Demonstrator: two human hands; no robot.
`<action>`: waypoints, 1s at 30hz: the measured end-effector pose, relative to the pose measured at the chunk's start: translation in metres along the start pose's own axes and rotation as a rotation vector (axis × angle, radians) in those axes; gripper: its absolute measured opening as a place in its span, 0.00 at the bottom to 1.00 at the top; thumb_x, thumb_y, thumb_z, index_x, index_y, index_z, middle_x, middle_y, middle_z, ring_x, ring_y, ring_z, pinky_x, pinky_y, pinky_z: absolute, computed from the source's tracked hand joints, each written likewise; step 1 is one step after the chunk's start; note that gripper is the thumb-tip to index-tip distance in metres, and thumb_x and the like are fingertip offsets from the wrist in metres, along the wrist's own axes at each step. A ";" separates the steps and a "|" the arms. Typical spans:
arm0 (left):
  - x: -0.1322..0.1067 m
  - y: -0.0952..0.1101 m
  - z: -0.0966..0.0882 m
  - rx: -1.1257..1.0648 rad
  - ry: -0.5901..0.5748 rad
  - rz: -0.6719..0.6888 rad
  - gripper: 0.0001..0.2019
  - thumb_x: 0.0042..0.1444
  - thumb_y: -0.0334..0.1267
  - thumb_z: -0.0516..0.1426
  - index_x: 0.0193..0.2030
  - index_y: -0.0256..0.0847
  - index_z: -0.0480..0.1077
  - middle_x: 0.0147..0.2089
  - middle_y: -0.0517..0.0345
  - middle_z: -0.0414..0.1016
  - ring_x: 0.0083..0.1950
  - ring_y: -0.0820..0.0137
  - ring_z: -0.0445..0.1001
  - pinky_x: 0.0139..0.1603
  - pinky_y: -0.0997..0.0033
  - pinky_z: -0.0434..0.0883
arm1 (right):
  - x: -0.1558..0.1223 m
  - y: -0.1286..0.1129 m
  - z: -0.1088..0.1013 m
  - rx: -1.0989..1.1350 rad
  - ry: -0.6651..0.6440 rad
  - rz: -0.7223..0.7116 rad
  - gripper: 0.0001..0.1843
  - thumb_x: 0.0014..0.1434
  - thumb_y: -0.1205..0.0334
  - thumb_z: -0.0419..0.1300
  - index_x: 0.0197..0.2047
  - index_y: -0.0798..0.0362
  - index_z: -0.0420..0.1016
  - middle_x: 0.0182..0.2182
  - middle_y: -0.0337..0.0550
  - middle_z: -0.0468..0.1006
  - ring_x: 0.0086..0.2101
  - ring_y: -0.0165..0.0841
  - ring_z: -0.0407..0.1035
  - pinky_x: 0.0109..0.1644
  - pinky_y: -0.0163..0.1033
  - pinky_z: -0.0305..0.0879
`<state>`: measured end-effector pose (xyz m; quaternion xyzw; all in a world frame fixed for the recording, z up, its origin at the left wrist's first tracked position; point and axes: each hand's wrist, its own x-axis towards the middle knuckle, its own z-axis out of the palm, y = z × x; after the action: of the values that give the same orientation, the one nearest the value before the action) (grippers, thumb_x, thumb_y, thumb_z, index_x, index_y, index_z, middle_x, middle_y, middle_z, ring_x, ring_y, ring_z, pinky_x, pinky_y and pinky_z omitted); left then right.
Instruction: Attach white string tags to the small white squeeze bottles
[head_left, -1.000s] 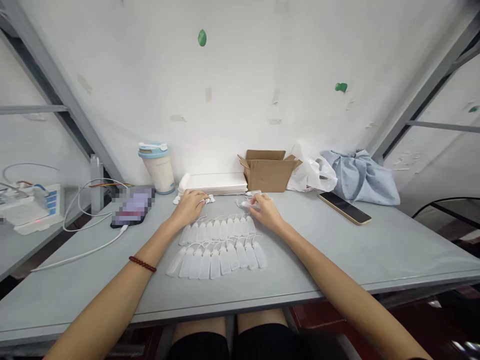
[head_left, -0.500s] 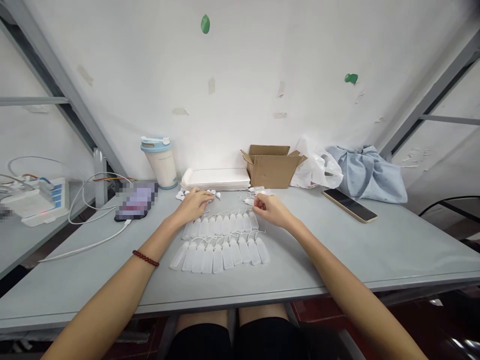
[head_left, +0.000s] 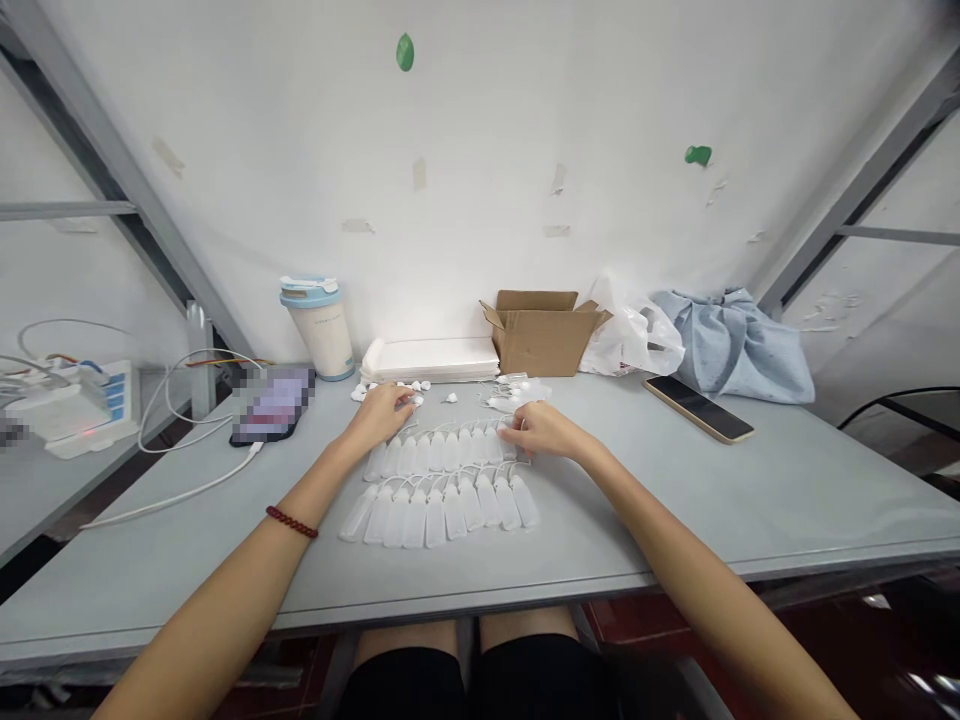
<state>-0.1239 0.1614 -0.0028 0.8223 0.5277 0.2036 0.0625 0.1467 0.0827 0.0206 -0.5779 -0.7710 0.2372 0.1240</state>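
Two rows of translucent white plastic tags with thin looped cords lie on the grey table: an upper row (head_left: 439,452) and a lower row (head_left: 435,515). At the right end of the upper row, my right hand (head_left: 553,431) has its fingers closed on a tag, which they partly cover. Left of and behind that row is my left hand (head_left: 380,412), its fingers curled together beside small white knobs (head_left: 424,386). Whatever its fingertips hold is too small to make out. One white knob (head_left: 451,398) lies alone between the hands. Loose tags (head_left: 517,392) lie behind my right hand.
A white stack (head_left: 435,358) and an open cardboard box (head_left: 544,340) stand along the wall. To the right are a plastic bag (head_left: 630,335), blue cloth (head_left: 731,345) and a phone (head_left: 699,408). A cup (head_left: 322,335) and a cabled phone (head_left: 274,405) stand left.
My right hand has come toward me, from the loose tags to the upper row's right end. My left hand has drawn back slightly left, its fingers more curled, and a lone knob now shows.
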 end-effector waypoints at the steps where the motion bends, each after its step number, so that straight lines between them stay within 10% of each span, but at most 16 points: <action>1: 0.000 0.001 0.000 0.005 -0.008 0.005 0.18 0.52 0.40 0.52 0.45 0.34 0.74 0.41 0.47 0.77 0.42 0.61 0.73 0.45 0.65 0.68 | 0.000 0.000 0.000 0.003 0.000 0.009 0.15 0.53 0.56 0.52 0.20 0.55 0.67 0.14 0.41 0.73 0.20 0.29 0.63 0.24 0.33 0.55; 13: 0.005 0.006 0.008 0.018 -0.023 0.077 0.16 0.53 0.40 0.49 0.40 0.35 0.75 0.39 0.48 0.77 0.39 0.61 0.73 0.44 0.64 0.67 | -0.007 -0.001 0.000 -0.060 0.032 0.059 0.20 0.55 0.51 0.52 0.44 0.59 0.67 0.29 0.46 0.76 0.29 0.34 0.67 0.28 0.34 0.55; 30: -0.002 0.013 0.004 0.070 0.033 0.058 0.12 0.50 0.36 0.50 0.32 0.39 0.74 0.35 0.50 0.77 0.42 0.57 0.71 0.42 0.63 0.68 | -0.007 -0.008 0.003 -0.180 0.108 0.103 0.12 0.54 0.57 0.53 0.34 0.58 0.69 0.26 0.48 0.74 0.28 0.34 0.66 0.26 0.34 0.50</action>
<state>-0.1117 0.1543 -0.0031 0.8354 0.5115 0.2005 0.0190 0.1406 0.0732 0.0231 -0.6373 -0.7507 0.1416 0.1008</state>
